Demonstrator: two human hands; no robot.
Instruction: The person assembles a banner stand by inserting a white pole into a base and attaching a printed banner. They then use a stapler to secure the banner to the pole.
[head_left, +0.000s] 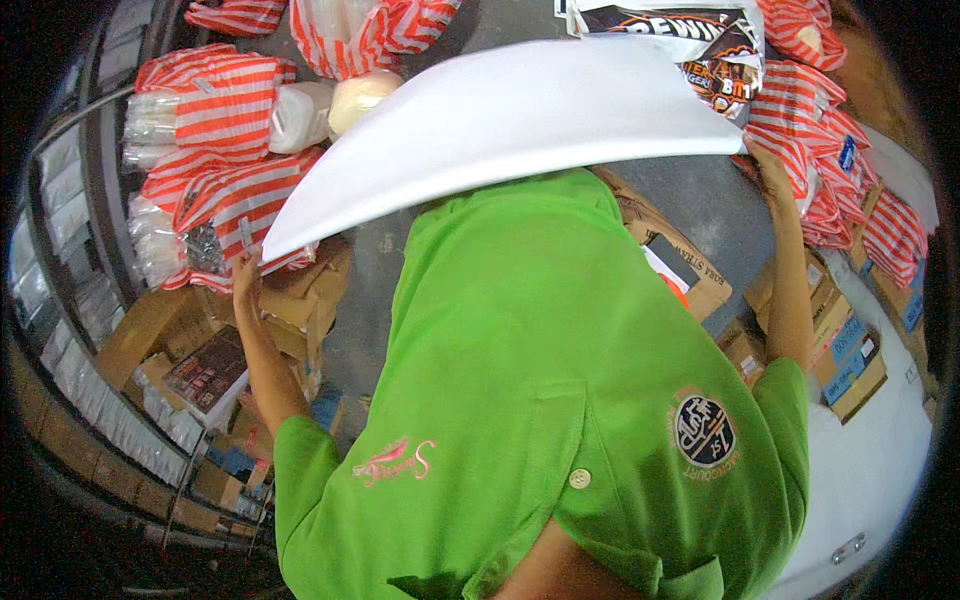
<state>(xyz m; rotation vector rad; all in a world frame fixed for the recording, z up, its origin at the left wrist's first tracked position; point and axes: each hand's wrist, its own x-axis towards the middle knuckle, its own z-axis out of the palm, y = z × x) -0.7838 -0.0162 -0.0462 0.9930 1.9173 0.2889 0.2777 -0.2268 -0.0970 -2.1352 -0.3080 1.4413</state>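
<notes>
A wide, smooth white sheet or panel (pixel 510 110) stretches in front of my body, its near edge bowed across the view. I cannot tell whether it is stiff or soft. My left hand (pixel 246 272) pinches its left corner, beside a red-and-white striped bag (pixel 240 200). At its right corner, my right hand (pixel 768 168) has its fingers closed on the edge, close to more striped bags (pixel 805 140). A printed black, white and orange plastic package (pixel 725 75) adjoins the sheet's far right side.
White rounded containers (pixel 300 117) sit among striped bags at the far left. Opened cardboard boxes (pixel 310 300) lie below my left hand, and stacked cartons (pixel 850 350) stand at right. A metal rack (pixel 85 190) lines the left side. Grey floor (pixel 700 200) shows between.
</notes>
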